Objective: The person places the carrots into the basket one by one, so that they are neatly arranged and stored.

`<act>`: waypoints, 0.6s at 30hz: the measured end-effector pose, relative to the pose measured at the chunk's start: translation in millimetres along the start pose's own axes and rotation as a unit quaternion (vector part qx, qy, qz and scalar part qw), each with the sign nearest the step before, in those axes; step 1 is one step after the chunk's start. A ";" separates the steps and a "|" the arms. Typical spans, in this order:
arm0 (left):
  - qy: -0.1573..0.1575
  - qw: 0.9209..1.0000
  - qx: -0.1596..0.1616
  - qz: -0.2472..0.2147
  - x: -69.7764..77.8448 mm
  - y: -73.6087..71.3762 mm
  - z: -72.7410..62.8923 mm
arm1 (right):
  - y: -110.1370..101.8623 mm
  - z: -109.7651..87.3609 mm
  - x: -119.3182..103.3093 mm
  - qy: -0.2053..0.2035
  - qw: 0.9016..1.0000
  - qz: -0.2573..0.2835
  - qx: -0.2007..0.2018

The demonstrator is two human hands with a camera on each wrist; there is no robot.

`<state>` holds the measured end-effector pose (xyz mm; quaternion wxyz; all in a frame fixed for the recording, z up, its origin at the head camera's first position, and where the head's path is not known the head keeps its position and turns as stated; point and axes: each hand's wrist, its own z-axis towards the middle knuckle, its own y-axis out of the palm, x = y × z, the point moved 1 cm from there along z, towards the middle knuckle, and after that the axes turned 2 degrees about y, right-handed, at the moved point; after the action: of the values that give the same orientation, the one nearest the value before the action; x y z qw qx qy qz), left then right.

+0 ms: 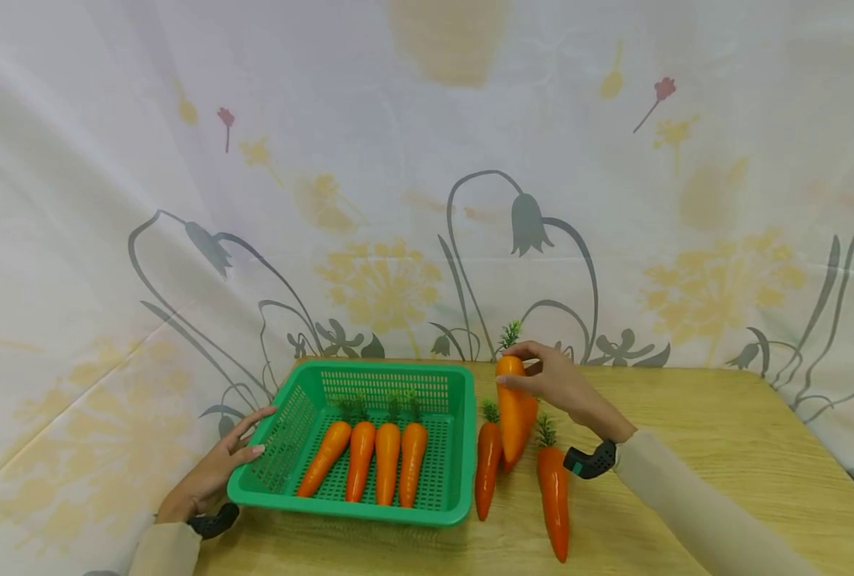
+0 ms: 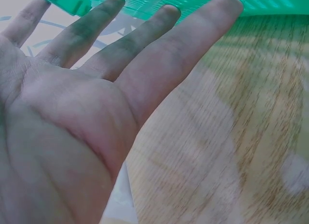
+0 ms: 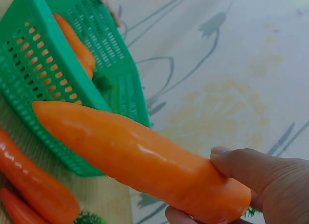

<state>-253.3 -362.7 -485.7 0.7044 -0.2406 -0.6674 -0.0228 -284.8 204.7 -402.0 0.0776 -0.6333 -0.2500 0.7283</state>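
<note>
My right hand (image 1: 552, 384) pinches an orange carrot (image 1: 511, 400) near its leafy top, between thumb and fingers. In the right wrist view the held carrot (image 3: 140, 159) points its tip toward the green basket (image 3: 53, 55). Several carrots (image 1: 387, 464) lie side by side in the green basket (image 1: 355, 516), leaves toward the far side. My left hand (image 1: 214, 472) touches the basket's left side; in the left wrist view its fingers (image 2: 169, 55) are straight against the green wall. Beside the basket lie a redder carrot (image 1: 488, 472) and, partly hidden behind the held one, another carrot (image 1: 531, 412).
A further carrot (image 1: 555, 500) lies on the wooden table (image 1: 722, 448), below my right wrist. A patterned cloth (image 1: 413, 200) hangs behind the table's far edge. Dark bands are strapped round both wrists.
</note>
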 end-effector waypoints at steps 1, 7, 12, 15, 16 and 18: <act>0.000 1.000 0.000 0.000 -0.4 -0.1 0.0 | 2.3 0.9 -2.2 -0.005 1.000 0.003 -0.005; 0.004 1.000 0.003 0.009 -1.2 -1.8 0.7 | 18.2 8.4 -12.7 -0.019 1.000 0.009 -0.013; -0.001 1.000 0.002 0.004 -1.2 -2.1 0.6 | 33.9 15.1 -18.4 -0.029 0.999 0.026 -0.025; -0.006 1.000 0.002 -0.002 -1.8 -1.9 0.2 | 43.6 18.4 -23.7 -0.032 0.998 0.032 -0.031; -0.005 1.000 0.001 -0.003 -2.1 -1.8 0.2 | 46.8 19.6 -25.6 -0.032 0.998 0.035 -0.033; -0.003 1.000 0.001 0.000 -2.8 -1.6 0.2 | 53.1 21.8 -28.6 -0.034 0.998 0.034 -0.036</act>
<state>-254.4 -364.8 -487.8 0.7026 -0.2403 -0.6694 -0.0210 -289.6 140.8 -399.7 0.0208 -0.6185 -0.2569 0.7423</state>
